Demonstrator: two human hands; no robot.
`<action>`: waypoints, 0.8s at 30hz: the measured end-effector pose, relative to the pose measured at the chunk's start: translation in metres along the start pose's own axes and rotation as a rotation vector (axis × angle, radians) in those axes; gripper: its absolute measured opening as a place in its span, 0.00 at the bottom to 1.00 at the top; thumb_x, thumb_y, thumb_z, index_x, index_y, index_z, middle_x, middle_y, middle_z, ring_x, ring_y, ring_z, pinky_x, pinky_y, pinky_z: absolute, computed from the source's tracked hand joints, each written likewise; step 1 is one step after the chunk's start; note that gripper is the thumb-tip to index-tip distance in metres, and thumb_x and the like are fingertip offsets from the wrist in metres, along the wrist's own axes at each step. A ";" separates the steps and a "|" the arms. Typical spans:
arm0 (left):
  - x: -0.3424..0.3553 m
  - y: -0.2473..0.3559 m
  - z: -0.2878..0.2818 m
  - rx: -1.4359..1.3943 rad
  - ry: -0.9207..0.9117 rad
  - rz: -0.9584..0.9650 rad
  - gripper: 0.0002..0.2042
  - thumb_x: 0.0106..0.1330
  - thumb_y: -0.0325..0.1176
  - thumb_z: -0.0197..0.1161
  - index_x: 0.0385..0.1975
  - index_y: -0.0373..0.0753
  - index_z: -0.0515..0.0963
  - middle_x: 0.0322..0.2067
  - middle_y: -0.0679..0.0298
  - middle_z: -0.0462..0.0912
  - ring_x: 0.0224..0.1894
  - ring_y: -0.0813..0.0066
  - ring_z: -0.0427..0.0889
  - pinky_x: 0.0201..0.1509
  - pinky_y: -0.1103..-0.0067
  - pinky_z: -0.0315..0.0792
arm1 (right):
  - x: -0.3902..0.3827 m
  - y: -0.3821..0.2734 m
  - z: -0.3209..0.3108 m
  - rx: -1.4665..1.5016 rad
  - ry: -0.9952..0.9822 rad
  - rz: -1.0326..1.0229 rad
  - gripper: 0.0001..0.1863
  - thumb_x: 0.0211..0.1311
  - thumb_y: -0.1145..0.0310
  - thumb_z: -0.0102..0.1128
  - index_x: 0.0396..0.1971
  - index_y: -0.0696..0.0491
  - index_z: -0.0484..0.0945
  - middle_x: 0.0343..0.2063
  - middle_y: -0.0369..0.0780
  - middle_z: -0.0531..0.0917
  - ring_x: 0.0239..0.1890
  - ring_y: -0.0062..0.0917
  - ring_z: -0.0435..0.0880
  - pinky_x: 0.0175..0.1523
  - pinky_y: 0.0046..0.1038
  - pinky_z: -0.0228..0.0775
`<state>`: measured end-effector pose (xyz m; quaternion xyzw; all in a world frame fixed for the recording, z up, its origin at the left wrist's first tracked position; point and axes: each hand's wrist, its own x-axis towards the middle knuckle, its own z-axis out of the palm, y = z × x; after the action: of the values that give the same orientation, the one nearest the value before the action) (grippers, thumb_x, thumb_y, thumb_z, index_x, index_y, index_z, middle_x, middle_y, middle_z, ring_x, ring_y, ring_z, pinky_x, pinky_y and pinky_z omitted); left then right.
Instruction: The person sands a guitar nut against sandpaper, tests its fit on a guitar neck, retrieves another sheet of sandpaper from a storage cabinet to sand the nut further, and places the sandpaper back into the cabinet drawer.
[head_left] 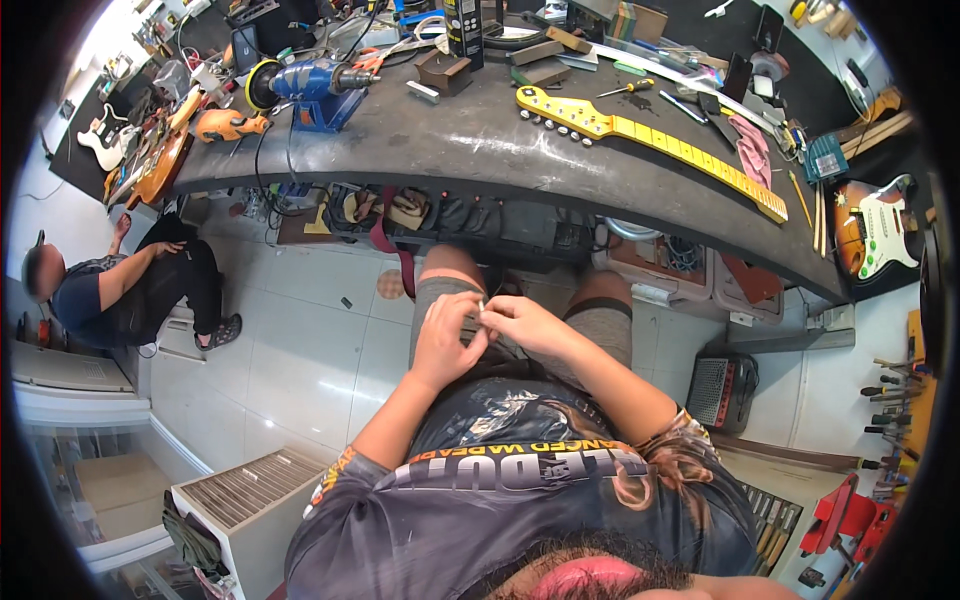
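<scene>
Both hands meet over my lap, above the grey shorts (435,300). My left hand (447,335) has its fingers bent, closed around one end of a small white piece (482,307). From the other side my right hand (522,323) pinches at the same piece with thumb and fingertips. It is too small and too covered by fingers to tell its kind. On the workbench beyond lies a guitar neck (660,140) with a yellow fretboard, tuning pegs at its headstock, apart from my hands.
The dark workbench (400,150) curves in front of me, with a blue bench motor (315,90), a yellow-handled screwdriver (630,87) and a pink cloth (750,150). A sunburst guitar body (875,225) stands at the right. Another person (130,280) sits low at the left.
</scene>
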<state>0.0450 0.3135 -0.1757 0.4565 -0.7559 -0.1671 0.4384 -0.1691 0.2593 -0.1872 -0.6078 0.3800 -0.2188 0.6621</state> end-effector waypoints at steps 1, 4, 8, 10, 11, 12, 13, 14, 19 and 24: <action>0.010 0.004 0.003 0.005 -0.021 0.041 0.22 0.60 0.23 0.78 0.53 0.39 0.77 0.58 0.54 0.87 0.56 0.46 0.86 0.65 0.58 0.79 | -0.008 -0.007 0.000 0.008 0.058 0.014 0.16 0.86 0.59 0.64 0.45 0.59 0.87 0.37 0.36 0.89 0.40 0.20 0.87 0.50 0.28 0.80; 0.033 0.011 0.010 0.026 -0.041 0.132 0.23 0.61 0.26 0.79 0.54 0.40 0.77 0.60 0.55 0.87 0.60 0.46 0.85 0.66 0.57 0.78 | -0.027 -0.015 -0.009 0.016 0.225 -0.067 0.15 0.84 0.61 0.66 0.44 0.59 0.87 0.37 0.36 0.89 0.41 0.18 0.86 0.49 0.27 0.78; 0.040 0.013 0.026 -0.018 -0.068 0.196 0.26 0.64 0.29 0.78 0.60 0.41 0.76 0.62 0.55 0.85 0.62 0.47 0.84 0.67 0.56 0.77 | -0.035 -0.001 -0.018 0.129 0.296 -0.091 0.12 0.85 0.64 0.65 0.44 0.58 0.87 0.38 0.34 0.89 0.43 0.18 0.87 0.52 0.26 0.80; 0.033 0.008 0.032 -0.070 -0.100 0.150 0.29 0.67 0.30 0.78 0.68 0.41 0.75 0.67 0.52 0.82 0.68 0.47 0.82 0.72 0.55 0.75 | -0.038 0.011 -0.021 0.116 0.314 -0.081 0.13 0.85 0.64 0.65 0.44 0.59 0.87 0.39 0.35 0.90 0.42 0.19 0.87 0.52 0.26 0.80; 0.027 0.004 0.034 -0.082 -0.124 0.115 0.31 0.68 0.31 0.77 0.71 0.41 0.74 0.69 0.51 0.80 0.72 0.47 0.80 0.75 0.55 0.73 | -0.040 0.017 -0.022 0.086 0.344 -0.052 0.13 0.85 0.64 0.65 0.44 0.59 0.87 0.38 0.35 0.90 0.42 0.19 0.87 0.52 0.26 0.80; 0.018 -0.002 0.033 -0.070 -0.104 0.106 0.31 0.68 0.31 0.77 0.71 0.41 0.74 0.69 0.51 0.80 0.72 0.47 0.80 0.75 0.55 0.73 | -0.042 0.024 -0.024 0.093 0.317 -0.063 0.13 0.85 0.64 0.65 0.44 0.59 0.87 0.38 0.35 0.90 0.42 0.19 0.87 0.52 0.26 0.80; 0.008 -0.008 0.031 -0.012 -0.208 0.032 0.31 0.71 0.34 0.76 0.73 0.42 0.75 0.73 0.52 0.78 0.77 0.49 0.75 0.80 0.53 0.68 | -0.044 0.031 -0.026 0.003 0.364 -0.064 0.13 0.85 0.65 0.64 0.43 0.59 0.87 0.37 0.36 0.90 0.41 0.20 0.88 0.51 0.27 0.80; -0.002 -0.015 0.027 0.040 -0.296 -0.023 0.31 0.74 0.38 0.74 0.76 0.43 0.75 0.76 0.54 0.76 0.81 0.51 0.71 0.84 0.51 0.63 | -0.046 0.037 -0.028 -0.073 0.423 -0.037 0.13 0.85 0.65 0.64 0.42 0.60 0.87 0.36 0.37 0.90 0.41 0.20 0.88 0.50 0.27 0.80; -0.048 -0.048 0.003 0.123 -0.476 -0.130 0.26 0.80 0.48 0.68 0.75 0.52 0.81 0.85 0.68 0.69 0.90 0.57 0.56 0.91 0.42 0.43 | -0.079 0.068 -0.041 -0.276 0.462 0.067 0.13 0.83 0.65 0.65 0.40 0.60 0.86 0.33 0.41 0.90 0.39 0.23 0.88 0.48 0.30 0.79; -0.067 -0.063 -0.013 0.046 -0.485 -0.210 0.28 0.81 0.49 0.66 0.79 0.55 0.78 0.87 0.66 0.66 0.92 0.55 0.53 0.92 0.44 0.40 | -0.114 0.088 -0.063 -0.387 0.560 0.138 0.13 0.82 0.66 0.66 0.39 0.60 0.85 0.32 0.42 0.89 0.37 0.27 0.87 0.48 0.32 0.79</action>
<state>0.1031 0.3380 -0.2432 0.4890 -0.7910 -0.2989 0.2143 -0.3031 0.3194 -0.2436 -0.6113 0.6216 -0.2559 0.4177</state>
